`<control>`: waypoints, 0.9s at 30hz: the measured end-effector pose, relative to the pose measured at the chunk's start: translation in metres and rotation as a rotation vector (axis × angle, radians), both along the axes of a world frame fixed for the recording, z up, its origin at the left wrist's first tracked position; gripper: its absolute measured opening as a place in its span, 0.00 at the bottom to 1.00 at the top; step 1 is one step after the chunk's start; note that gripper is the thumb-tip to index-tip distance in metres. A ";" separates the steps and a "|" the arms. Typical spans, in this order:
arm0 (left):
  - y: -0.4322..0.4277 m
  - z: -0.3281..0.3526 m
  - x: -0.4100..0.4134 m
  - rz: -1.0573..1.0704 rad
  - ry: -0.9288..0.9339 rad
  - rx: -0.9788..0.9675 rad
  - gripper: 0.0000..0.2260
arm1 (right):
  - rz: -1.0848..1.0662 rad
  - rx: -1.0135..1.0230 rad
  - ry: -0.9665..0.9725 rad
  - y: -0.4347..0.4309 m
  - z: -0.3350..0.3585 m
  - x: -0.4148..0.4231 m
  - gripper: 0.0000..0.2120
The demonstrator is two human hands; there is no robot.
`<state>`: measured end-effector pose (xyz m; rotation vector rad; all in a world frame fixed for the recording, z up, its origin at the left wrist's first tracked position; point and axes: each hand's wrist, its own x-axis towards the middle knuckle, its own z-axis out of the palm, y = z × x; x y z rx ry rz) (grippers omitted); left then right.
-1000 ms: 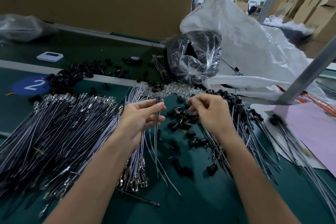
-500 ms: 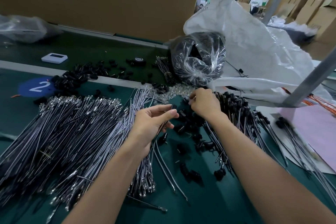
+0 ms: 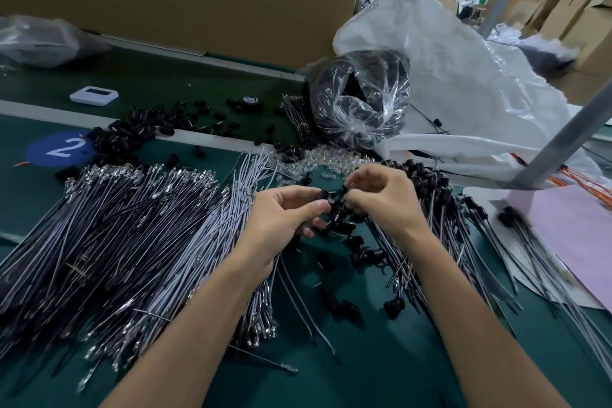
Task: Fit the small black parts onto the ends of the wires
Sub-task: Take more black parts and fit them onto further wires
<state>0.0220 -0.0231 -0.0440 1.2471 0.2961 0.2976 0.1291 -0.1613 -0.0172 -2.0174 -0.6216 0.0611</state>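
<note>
My left hand (image 3: 281, 222) pinches a small black part (image 3: 324, 197) between thumb and fingers, and thin wires trail down from under it. My right hand (image 3: 384, 199) is curled just to its right, its fingertips meeting the same part; what they pinch is hidden. Loose black parts (image 3: 344, 225) lie on the green belt below both hands. A broad heap of bare wires (image 3: 126, 235) with metal terminals spreads to the left. Wires fitted with black parts (image 3: 440, 209) fan out on the right.
More black parts (image 3: 132, 134) lie by a blue "2" sticker (image 3: 63, 147). A clear bag of black parts (image 3: 361, 99) and a large white sack (image 3: 463, 93) stand behind. A white device (image 3: 93, 96), a grey post (image 3: 563, 142) and pink paper (image 3: 579, 232) sit around.
My right hand drew back from the far pile to meet my left hand. My left hand now holds a black part up between its fingers. The camera tilted slightly.
</note>
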 end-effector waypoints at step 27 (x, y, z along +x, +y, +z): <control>-0.004 -0.002 -0.001 0.012 -0.073 0.253 0.10 | 0.169 0.243 -0.008 -0.014 -0.014 -0.029 0.08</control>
